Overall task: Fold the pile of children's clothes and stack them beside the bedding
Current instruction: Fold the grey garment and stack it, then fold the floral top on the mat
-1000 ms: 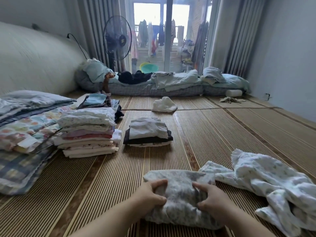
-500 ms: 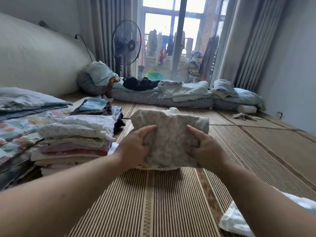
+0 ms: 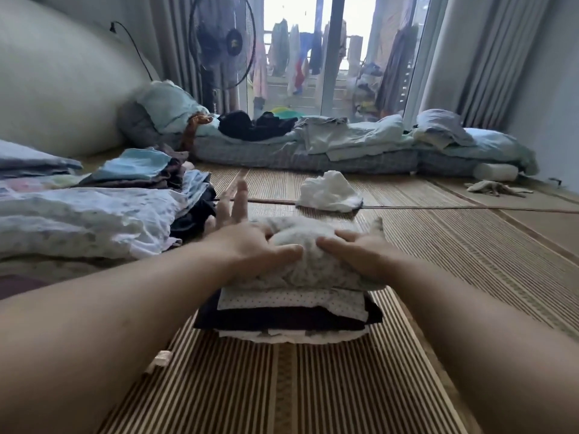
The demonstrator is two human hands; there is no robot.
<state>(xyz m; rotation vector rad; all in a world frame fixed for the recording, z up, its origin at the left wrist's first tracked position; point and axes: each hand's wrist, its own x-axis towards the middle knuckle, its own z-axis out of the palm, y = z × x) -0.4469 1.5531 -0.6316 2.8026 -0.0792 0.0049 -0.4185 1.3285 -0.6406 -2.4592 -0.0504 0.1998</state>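
Observation:
A folded pale floral garment [image 3: 308,267] lies on top of a small stack of folded clothes [image 3: 282,321] on the striped mat. My left hand [image 3: 247,242] rests on the garment's left edge, thumb on the cloth and fingers spread forward past it. My right hand [image 3: 354,249] lies flat, palm down, on the garment's right side. Neither hand grips the cloth. A taller stack of folded clothes [image 3: 87,220] stands just to the left, and folded bedding [image 3: 28,161] lies beyond it at the far left.
A crumpled white cloth [image 3: 329,192] lies on the mat behind the small stack. A low mattress [image 3: 313,158] with pillows and dark clothes runs along the window. A standing fan [image 3: 224,42] is at the back left. A small rag [image 3: 498,187] lies far right.
I carried the folded floral garment forward from the mat in front of me and set it on the small stack. My view moved closer and lower. My left fingers have opened.

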